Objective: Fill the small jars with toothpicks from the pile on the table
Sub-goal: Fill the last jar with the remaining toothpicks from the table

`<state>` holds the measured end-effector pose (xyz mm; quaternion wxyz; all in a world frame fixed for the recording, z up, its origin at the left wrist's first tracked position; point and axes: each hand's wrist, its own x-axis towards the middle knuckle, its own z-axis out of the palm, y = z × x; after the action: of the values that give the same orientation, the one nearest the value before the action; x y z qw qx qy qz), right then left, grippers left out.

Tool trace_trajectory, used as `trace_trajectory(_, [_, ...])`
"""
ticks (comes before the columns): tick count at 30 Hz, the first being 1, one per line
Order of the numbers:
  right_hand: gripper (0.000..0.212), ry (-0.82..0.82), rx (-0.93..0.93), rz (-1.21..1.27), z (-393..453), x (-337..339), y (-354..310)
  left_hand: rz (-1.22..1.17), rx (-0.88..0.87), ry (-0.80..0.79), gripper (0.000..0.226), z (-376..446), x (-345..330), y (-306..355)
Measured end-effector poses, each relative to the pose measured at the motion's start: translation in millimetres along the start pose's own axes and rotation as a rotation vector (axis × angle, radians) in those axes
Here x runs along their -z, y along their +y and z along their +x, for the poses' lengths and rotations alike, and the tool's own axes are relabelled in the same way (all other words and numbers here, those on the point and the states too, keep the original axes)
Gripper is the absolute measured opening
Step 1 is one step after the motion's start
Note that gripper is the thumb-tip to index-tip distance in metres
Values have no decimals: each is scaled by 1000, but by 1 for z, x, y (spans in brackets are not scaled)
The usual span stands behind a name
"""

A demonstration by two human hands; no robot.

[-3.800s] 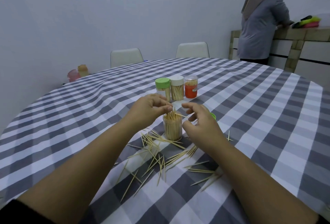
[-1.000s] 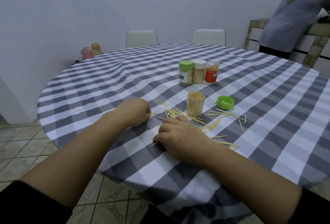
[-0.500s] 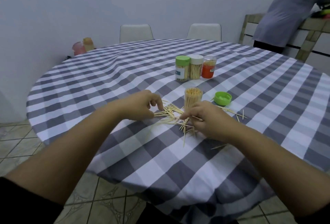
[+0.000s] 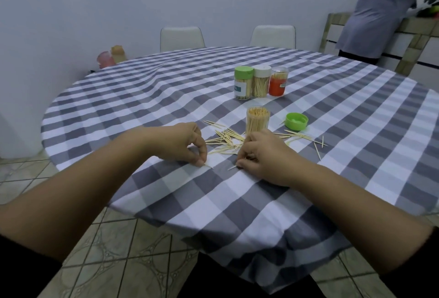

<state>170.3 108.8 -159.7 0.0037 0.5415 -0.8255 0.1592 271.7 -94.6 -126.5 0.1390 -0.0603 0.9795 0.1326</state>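
Both hands work at the near edge of the round table point(image 4: 147, 98), which is covered in a grey and white checked cloth. The left hand point(image 4: 181, 142) rests on the cloth with its fingers curled down, thumb and forefinger tips pressed together on the end of a toothpick point(image 4: 208, 165) lying flat. The right hand point(image 4: 263, 155) lies just beside it, fingers curled over a few toothpicks, one tip poking out toward the left hand; how tightly it holds them I cannot tell. Between and beyond the hands, toward the table's middle, the pile of toothpicks point(image 4: 225, 141) lies scattered, with more strays point(image 4: 299, 135) trailing to the right. Touching that pile stands the open jar point(image 4: 257, 121), upright and packed full of toothpicks, just beyond the right hand. A green lid point(image 4: 296, 121) lies near it on the right. Farther toward the far edge 3 jars stand upright in a row, side by side: a green-capped jar point(image 4: 243, 83), a white-capped jar point(image 4: 261, 81) and a jar with an orange label point(image 4: 278, 81). 2 white chairs point(image 4: 181, 38) sit at the far edge, and a person in grey point(image 4: 384, 10) stands at the counter in the far right corner of the room
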Motion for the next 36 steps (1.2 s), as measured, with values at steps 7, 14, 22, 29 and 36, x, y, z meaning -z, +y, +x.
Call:
trace_trajectory(7, [28,226,-107,-252,14,-20,-6,124,10,321,23,23,-12,0])
trace_trajectory(14, [27,536,-404,63,18,-1,7,177,40,345,60,40,-6,6])
trace_trajectory(22, [114,228,-512,574,42,3,33,471,-56,162,62,64,-5,14])
trace_trajectory(29, [101,411,-521,649,39,-5,42,527,-155,147,65,78,-5,24])
trace_trajectory(36, [97,426,-528,597,33,0,43,627,-457,416,46,77,-13,15])
